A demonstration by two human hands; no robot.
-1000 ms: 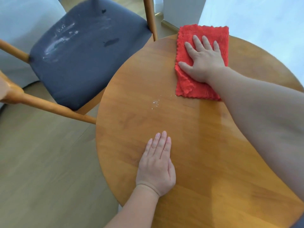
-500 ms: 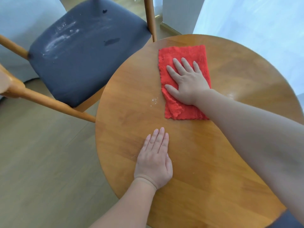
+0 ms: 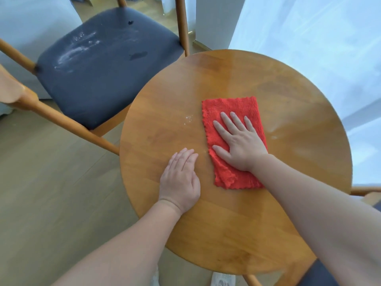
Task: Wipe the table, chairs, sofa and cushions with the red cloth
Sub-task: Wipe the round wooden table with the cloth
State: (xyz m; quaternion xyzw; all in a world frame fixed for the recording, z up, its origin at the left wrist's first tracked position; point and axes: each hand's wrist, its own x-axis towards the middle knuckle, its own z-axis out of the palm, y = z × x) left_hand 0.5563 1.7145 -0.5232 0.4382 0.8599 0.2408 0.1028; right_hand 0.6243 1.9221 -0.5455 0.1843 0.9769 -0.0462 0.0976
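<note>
A folded red cloth (image 3: 231,108) lies flat near the middle of the round wooden table (image 3: 226,234). My right hand (image 3: 239,145) presses on it with straight, spread fingers. Just left of the cloth, my left hand (image 3: 181,180) rests flat on the bare tabletop, fingers together. A few small white specks (image 3: 188,119) sit on the wood left of the cloth's far corner. A wooden chair with a dark padded seat (image 3: 103,69) stands at the table's far left; whitish smears (image 3: 76,51) mark its seat.
White curtains (image 3: 309,38) hang behind the table on the right. Another chair's wooden rail (image 3: 365,190) and dark seat (image 3: 319,273) show at the right and bottom right edges. Pale wood floor (image 3: 51,193) lies to the left.
My right hand has drawn the red cloth from the table's far edge toward me to the middle. My left hand has stayed flat in place on the tabletop.
</note>
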